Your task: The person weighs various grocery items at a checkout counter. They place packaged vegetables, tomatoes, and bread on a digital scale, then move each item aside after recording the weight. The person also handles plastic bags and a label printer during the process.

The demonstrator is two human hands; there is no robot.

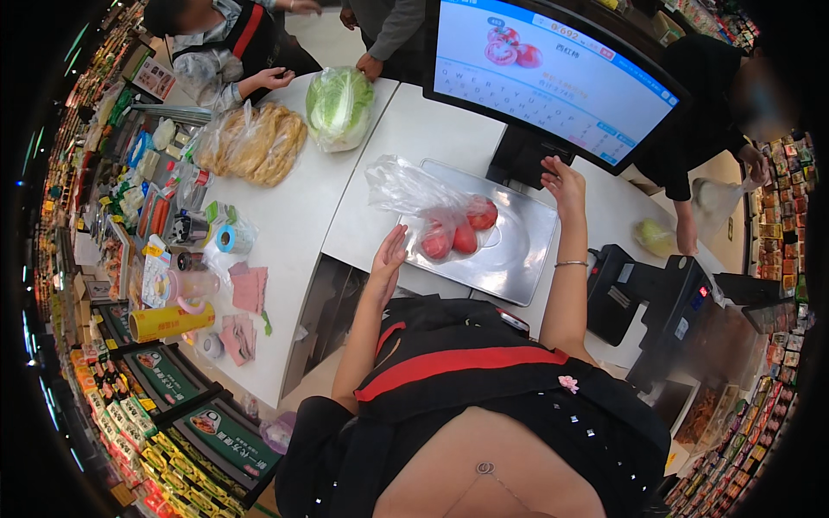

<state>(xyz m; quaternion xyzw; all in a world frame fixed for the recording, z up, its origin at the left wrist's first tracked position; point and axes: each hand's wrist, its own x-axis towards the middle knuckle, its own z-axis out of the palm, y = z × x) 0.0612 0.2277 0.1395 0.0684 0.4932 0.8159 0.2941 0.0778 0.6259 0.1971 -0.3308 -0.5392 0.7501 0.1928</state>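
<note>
Several tomatoes (464, 236) in a clear plastic bag (418, 188) lie on the metal weighing plate (518, 275) of a scale. My left hand (390, 259) is raised at the plate's near left edge, beside the bag, with nothing in it. Above the plate's far right corner, below the touch screen (550, 71), my right hand (565, 183) is held up empty, its fingers apart. The screen shows a picture of tomatoes and a keyboard.
A bagged Chinese cabbage (340, 109) and a bag of twisted fried dough (252, 146) stand on the left counter. Nearby are pink cloths (249, 288) and a yellow roll (171, 322). People stand across the counter and at right, beyond a black label printer (673, 304).
</note>
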